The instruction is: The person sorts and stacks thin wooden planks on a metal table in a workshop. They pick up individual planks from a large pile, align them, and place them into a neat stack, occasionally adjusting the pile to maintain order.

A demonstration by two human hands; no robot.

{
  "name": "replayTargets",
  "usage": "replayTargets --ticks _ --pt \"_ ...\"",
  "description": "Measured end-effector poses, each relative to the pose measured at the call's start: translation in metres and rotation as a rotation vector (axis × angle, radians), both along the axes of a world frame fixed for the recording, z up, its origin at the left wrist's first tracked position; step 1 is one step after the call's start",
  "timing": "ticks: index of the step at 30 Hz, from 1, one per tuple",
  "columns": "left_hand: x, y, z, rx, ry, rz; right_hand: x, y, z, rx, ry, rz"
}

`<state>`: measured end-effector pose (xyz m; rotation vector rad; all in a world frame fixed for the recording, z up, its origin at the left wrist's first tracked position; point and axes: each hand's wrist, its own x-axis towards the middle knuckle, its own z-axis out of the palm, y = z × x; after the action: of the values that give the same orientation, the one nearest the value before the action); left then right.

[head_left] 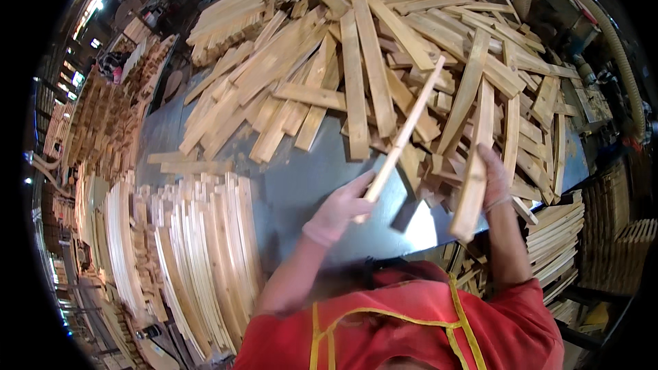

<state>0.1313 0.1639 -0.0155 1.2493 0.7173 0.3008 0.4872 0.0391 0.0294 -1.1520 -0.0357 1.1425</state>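
Observation:
My left hand (341, 209), in a pale glove, is closed around the near end of a narrow wooden strip (406, 133). The strip slants up and away to the right, over the metal table (295, 195). On the right, my gloved right hand (495, 178) grips the side of a wider wooden board (473, 188), whose near end tilts toward me past the table's edge. Its far part lies against the large heap of loose boards (370, 68). Some of the right fingers are hidden behind the board.
Upright rows of strips (205, 247) stand at the table's left, with two short pieces (188, 166) lying just beyond. A neat stack (229, 20) sits at the far left of the heap. More stacked boards (558, 240) are at the lower right. A ribbed hose (627, 62) hangs at the right.

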Motion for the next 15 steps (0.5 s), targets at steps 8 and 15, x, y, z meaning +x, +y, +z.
replayTargets --ticks 8,15 --pt "-0.179 -0.145 0.028 -0.436 -0.067 0.208 -0.255 -0.036 -0.089 -0.05 -0.087 0.429" --pt "-0.271 -0.224 -0.002 -0.021 0.529 0.164 -0.404 0.0 -0.117 -0.278 -0.689 1.186"
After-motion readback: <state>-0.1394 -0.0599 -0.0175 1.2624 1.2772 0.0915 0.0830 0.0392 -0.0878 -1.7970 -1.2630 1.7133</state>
